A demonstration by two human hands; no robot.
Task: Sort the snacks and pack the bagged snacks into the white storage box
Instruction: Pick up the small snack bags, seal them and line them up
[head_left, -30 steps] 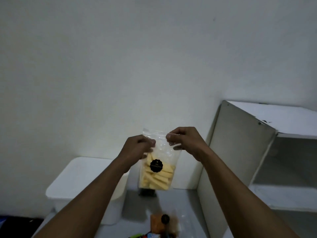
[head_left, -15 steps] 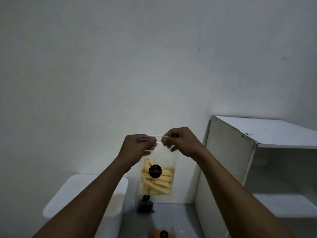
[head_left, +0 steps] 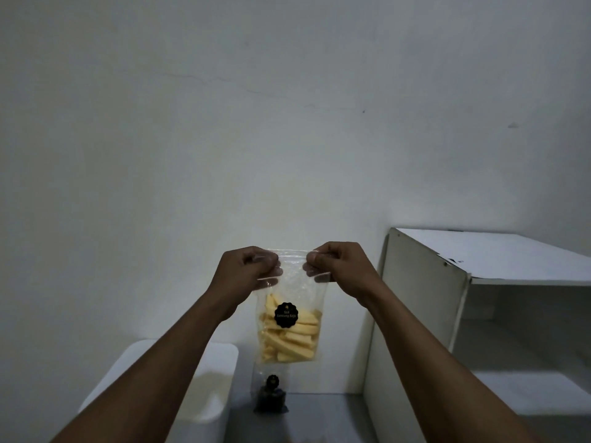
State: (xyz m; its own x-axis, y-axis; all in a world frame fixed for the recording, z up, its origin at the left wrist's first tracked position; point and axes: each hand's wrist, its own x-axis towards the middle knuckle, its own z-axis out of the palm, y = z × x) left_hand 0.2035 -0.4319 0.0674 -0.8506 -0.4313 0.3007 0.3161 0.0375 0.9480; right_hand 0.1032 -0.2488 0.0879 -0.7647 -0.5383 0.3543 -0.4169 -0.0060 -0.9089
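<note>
White storage box [head_left: 204, 378] stands on the table [head_left: 319, 417]. Above and right of it hangs the snack bag [head_left: 289, 327], not yet packed. Left grip [head_left: 246, 273] and right grip [head_left: 339, 266] pinch its top edge, now spread wider apart, probably pressing the seal shut.

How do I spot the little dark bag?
Between the white storage box and the white shelf unit, against the wall, stands the little dark bag. Unlike the held bag of yellow sticks above it, its contents are dark.
</note>
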